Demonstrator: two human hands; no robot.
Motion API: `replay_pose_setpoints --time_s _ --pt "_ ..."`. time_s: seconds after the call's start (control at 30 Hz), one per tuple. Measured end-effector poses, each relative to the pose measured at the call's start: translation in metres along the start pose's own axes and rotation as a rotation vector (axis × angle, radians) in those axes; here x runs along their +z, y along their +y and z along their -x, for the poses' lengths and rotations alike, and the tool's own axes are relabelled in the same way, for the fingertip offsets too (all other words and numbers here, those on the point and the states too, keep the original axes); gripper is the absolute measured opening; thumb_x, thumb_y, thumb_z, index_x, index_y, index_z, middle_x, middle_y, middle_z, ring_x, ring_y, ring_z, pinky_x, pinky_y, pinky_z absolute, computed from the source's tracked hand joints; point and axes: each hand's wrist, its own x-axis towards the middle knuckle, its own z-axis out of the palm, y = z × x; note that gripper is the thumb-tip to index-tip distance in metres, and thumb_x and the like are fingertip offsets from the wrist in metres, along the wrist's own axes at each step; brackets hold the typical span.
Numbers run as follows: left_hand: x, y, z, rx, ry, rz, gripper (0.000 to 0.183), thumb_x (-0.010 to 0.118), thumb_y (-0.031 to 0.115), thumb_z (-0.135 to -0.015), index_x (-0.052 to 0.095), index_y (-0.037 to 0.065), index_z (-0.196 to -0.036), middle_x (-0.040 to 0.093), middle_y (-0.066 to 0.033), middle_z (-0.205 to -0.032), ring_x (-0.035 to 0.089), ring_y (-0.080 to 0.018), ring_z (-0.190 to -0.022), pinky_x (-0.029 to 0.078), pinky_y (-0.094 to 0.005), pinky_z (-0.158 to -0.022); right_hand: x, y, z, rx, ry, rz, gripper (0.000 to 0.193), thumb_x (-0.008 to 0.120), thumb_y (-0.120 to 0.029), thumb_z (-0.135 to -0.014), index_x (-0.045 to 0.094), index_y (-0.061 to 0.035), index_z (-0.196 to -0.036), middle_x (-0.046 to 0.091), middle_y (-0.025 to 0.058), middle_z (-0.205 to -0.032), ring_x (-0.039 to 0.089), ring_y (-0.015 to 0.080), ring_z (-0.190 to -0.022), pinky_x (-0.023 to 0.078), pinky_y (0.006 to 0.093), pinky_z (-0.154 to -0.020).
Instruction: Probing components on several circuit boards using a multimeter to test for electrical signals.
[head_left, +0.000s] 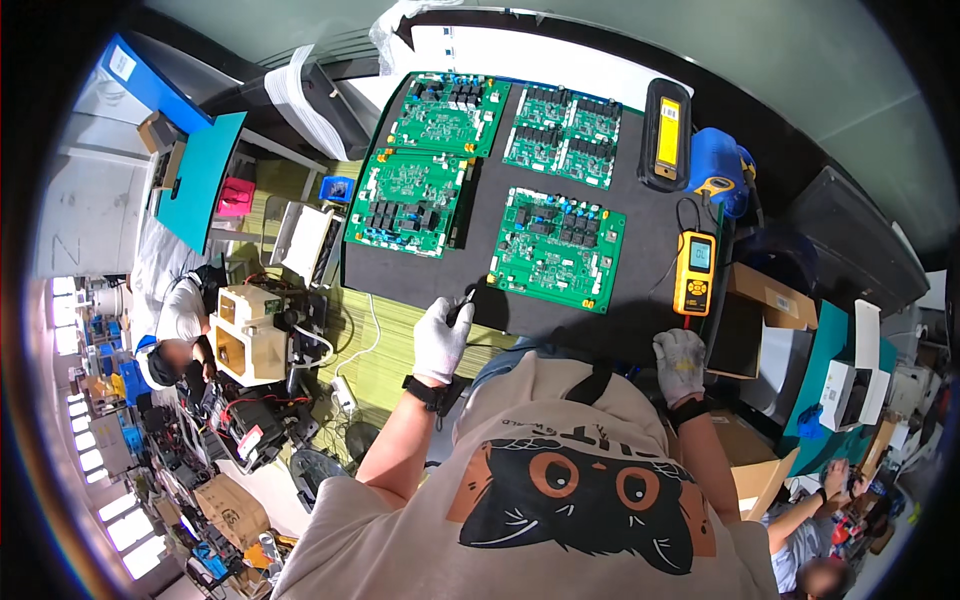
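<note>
My left hand (440,343), in a white glove, is closed around a slim dark tool (461,308) with a pale tip, just off the front edge of the black mat (480,225). Nearest to that tip lies a single green circuit board (556,250) with dark relays and blue parts, flat on the mat. My right hand (680,366), also gloved, is at the front right edge with its fingers curled; what they hold, if anything, is hidden. Just beyond it lies a yellow handheld meter (694,272) with a small screen, a bit of red at its lower end.
Two larger green boards (412,195) lie at the left of the mat, and a panel of smaller boards (563,135) at the back. A black case with a yellow label (665,135) and a blue device (718,170) stand back right. Cardboard boxes (770,295) are at the right. Other people work nearby.
</note>
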Motion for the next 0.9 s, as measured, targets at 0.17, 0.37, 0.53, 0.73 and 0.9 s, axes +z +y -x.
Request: replay_pose_setpoints --time_s 0.17,0.37,0.53,0.73,0.9 --pt "0.008 -0.005 -0.018 0.144 -0.013 -0.09 0.018 0.074 0.016 -0.081 0.07 0.003 -0.093 0.063 -0.0137 -0.079 0.064 -0.0303 -0.071 0.051 -0.0359 -0.065 0.006 -0.001 0.004 0.063 0.092 -0.022 0.011 0.066 -0.018 -0.082 0.064 -0.0107 -0.09 0.06 0.0084 -0.095 0.055 0.0299 -0.099 0.044 0.0439 -0.088" --pt "0.017 -0.006 -0.033 0.16 -0.044 -0.074 0.017 0.073 0.013 -0.083 0.07 0.003 -0.096 0.063 -0.0136 -0.08 0.063 -0.0296 -0.072 0.05 -0.0354 -0.067 0.005 -0.012 0.001 0.128 0.135 -0.027 0.016 0.068 -0.023 -0.081 0.063 -0.0097 -0.087 0.06 0.0088 -0.095 0.054 0.0301 -0.098 0.042 0.0434 -0.09" --pt "0.016 -0.007 -0.046 0.177 -0.089 -0.105 0.014 0.071 0.014 -0.083 0.07 0.005 -0.094 0.064 -0.0135 -0.083 0.064 -0.032 -0.079 0.051 -0.0377 -0.071 0.014 -0.019 -0.004 0.234 0.169 -0.011 0.019 0.07 -0.026 -0.08 0.063 -0.0095 -0.085 0.059 0.0085 -0.093 0.053 0.0303 -0.098 0.041 0.0436 -0.089" --pt "0.015 -0.015 -0.057 0.241 -0.119 -0.084 0.012 0.07 0.011 -0.083 0.07 0.004 -0.093 0.065 -0.0134 -0.086 0.065 -0.0299 -0.08 0.051 -0.0356 -0.072 0.025 -0.03 -0.01 0.373 0.272 -0.016 0.022 0.07 -0.029 -0.081 0.06 -0.0098 -0.08 0.058 0.009 -0.091 0.052 0.0317 -0.098 0.039 0.0445 -0.087" --pt "0.019 -0.012 -0.064 0.267 -0.125 -0.031 0.012 0.071 0.009 -0.083 0.069 0.005 -0.093 0.066 -0.0133 -0.087 0.065 -0.0295 -0.081 0.052 -0.0351 -0.072 0.035 -0.03 -0.015 0.4 0.341 0.036 0.023 0.07 -0.028 -0.081 0.057 -0.01 -0.076 0.056 0.0094 -0.089 0.051 0.0319 -0.096 0.039 0.0447 -0.087"
